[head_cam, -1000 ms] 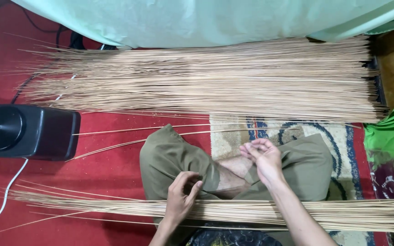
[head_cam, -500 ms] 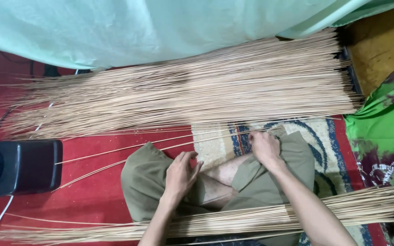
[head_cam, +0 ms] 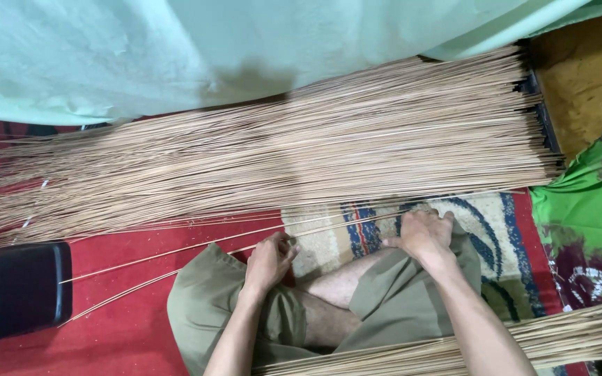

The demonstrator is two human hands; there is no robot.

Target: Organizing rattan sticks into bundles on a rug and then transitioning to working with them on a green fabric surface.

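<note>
Head view is looking down on a person sitting cross-legged on a red carpet (head_cam: 141, 306), olive shorts (head_cam: 210, 306) covering both knees. Left hand (head_cam: 269, 259) is resting at the left knee, its fingers (head_cam: 283, 244) curled together around a thin loose stick (head_cam: 175, 251) that is running off to the left across the carpet. Right hand (head_cam: 423, 235) is lying palm down at the right knee, fingers (head_cam: 430, 216) bent and close together, pressing on the far end of the same stick where it is crossing a patterned rug (head_cam: 482, 216). Just beyond both hands, a big pile of long pale sticks (head_cam: 301, 153) is lying across the floor, partly under a pale green cloth (head_cam: 210, 49). A smaller bundle of sticks (head_cam: 468, 348) is lying across the lap. A black box (head_cam: 12, 292) is sitting at the left edge.
</note>
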